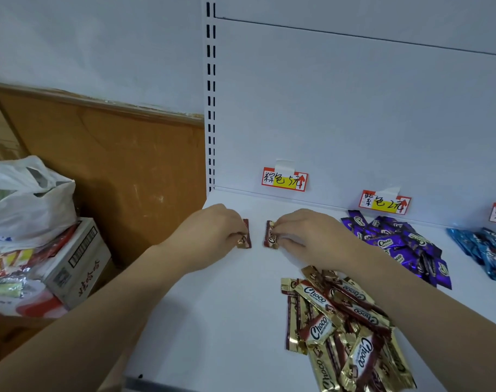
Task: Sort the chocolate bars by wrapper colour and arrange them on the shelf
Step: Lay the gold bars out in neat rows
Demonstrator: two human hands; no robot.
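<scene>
A white wall (94, 46) fills eleven o'clock; below it at nine o'clock runs brown wooden panelling (122, 165) under even light.

1. My left hand (212, 230) pinches one brown bar (245, 234) on the white shelf (212, 321), under the brown price label (284, 179).
2. My right hand (306, 233) pinches a second brown bar (270, 236) just beside the first one.
3. A brown-gold pile (340, 329) lies under my right forearm; the purple pile (396, 244) and the blue pile (487, 253) lie further right.
</scene>
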